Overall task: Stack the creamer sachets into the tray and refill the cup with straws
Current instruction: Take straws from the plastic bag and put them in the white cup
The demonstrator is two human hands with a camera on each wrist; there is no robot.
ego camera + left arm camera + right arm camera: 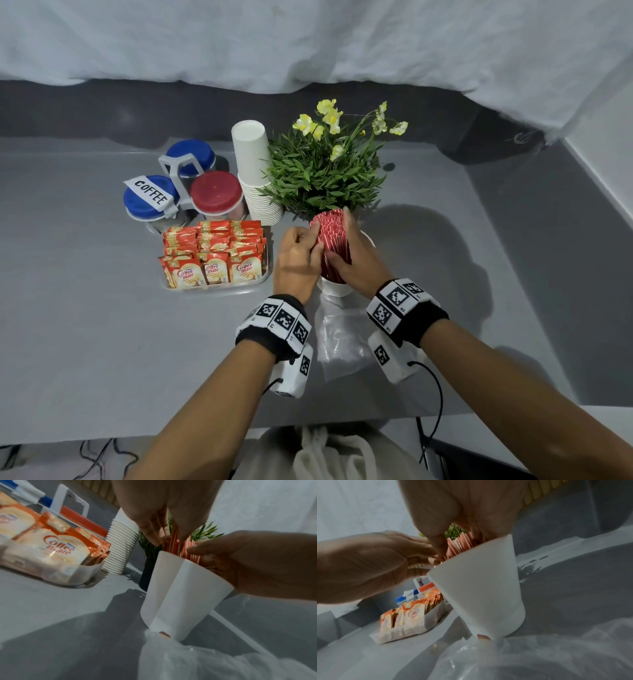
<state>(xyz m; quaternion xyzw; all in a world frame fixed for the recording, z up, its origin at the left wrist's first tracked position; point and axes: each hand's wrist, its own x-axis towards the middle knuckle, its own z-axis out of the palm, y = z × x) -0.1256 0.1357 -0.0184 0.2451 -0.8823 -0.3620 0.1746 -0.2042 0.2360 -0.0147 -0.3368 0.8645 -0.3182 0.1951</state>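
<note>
A white paper cup (pixel 334 289) stands mid-table with a bundle of red-and-white straws (pixel 334 236) upright in it. My left hand (pixel 310 245) pinches the bundle from the left with curled fingers. My right hand (pixel 349 240) wraps it from the right, thumb in front and fingers behind. In the left wrist view the straws (pixel 185 549) rise from the cup (pixel 180 595). The right wrist view shows the cup (pixel 484 591) and straws (pixel 460 545) too. Left of the cup, a clear tray (pixel 219 290) holds rows of orange creamer sachets (pixel 212 253).
A crumpled clear plastic bag (pixel 342 339) lies just in front of the cup. Behind it stand a potted plant (pixel 325 171), a stack of paper cups (pixel 257 178) and lidded jars in a caddy (pixel 185 185). A white cloth bag (pixel 325 455) sits below the table's near edge.
</note>
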